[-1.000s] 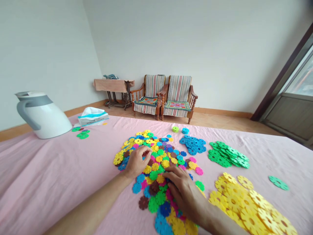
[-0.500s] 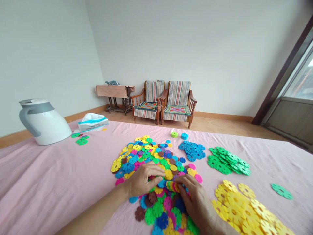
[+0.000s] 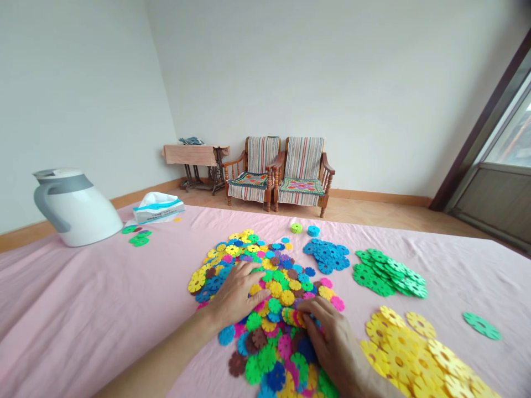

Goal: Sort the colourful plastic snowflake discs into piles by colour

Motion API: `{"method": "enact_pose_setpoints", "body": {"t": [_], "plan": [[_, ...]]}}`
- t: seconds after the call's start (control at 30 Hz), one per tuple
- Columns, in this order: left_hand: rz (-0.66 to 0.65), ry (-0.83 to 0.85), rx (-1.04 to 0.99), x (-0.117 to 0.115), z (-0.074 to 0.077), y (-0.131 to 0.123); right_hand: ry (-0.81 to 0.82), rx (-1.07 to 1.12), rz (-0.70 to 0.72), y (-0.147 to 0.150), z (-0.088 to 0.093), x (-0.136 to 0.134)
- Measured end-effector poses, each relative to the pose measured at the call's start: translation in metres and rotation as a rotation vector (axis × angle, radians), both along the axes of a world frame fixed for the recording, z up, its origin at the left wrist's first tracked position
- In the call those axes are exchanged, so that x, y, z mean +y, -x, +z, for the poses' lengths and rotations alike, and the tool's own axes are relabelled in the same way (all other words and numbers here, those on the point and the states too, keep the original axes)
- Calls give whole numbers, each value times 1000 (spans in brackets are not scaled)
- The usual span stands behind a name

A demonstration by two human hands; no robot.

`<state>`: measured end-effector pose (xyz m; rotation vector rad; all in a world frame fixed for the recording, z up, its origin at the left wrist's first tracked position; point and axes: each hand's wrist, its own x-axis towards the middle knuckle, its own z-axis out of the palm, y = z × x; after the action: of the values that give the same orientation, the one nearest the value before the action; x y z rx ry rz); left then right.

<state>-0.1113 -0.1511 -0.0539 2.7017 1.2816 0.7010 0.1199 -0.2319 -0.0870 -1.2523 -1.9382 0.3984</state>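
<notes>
A mixed heap of notched plastic snowflake discs (image 3: 265,356), in many colours, spreads across the middle of the cloth. Over its left side lies my left hand (image 3: 236,293), thumb held away from the fingers, with nothing visible in it; some fingertips rest among the discs. My right hand (image 3: 332,340) is closed at the right edge of the heap, its thumb and fingers pinching a short row of stacked discs (image 3: 292,317) in yellow, green and pink. The discs nearest its palm are hidden by the hand.
Sorted piles of blue discs (image 3: 326,256), green discs (image 3: 388,273) and large yellow discs (image 3: 409,354) lie to the right, beside a lone green disc (image 3: 482,325). A white jug (image 3: 89,213) and a tissue box (image 3: 158,209) stand left on the pink cloth (image 3: 103,309).
My left hand has moved up and left, away from my right hand, and its fingers have opened out. The right hand stays in place with the stacked discs.
</notes>
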Motion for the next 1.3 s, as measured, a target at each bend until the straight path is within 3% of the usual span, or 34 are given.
{"method": "enact_pose_setpoints", "body": {"t": [0.17, 0.23, 0.3, 0.43, 0.5, 0.6, 0.77, 0.83, 1.03, 1.3], "plan": [[-352, 169, -53, -18, 12, -10, 10, -7, 0, -1, -2, 0], [-403, 186, -112, -18, 12, -10, 10, -12, -4, -1, -1, 0], [-292, 141, -181, -14, 7, -9, 8, -20, -6, -1, -1, -1], [91, -18, -160, 3, -8, -1, -10, -31, -13, -1, 1, -1], [149, -20, -82, 8, -13, 2, -19, -33, -15, -1, 2, -1], [55, 44, -26, 4, -11, 1, -18, -31, -11, -1, 3, -1], [-293, 146, -142, -11, 3, -8, -7, -25, -10, -1, 1, -1], [-376, 190, -200, -12, 4, -9, 0, -25, -12, -1, 0, -1], [-202, 181, -234, -8, 0, -7, 13, -31, -7, -1, -2, -1], [-230, 145, -118, -19, 6, -18, 14, -34, -7, 0, 0, 0]]}}
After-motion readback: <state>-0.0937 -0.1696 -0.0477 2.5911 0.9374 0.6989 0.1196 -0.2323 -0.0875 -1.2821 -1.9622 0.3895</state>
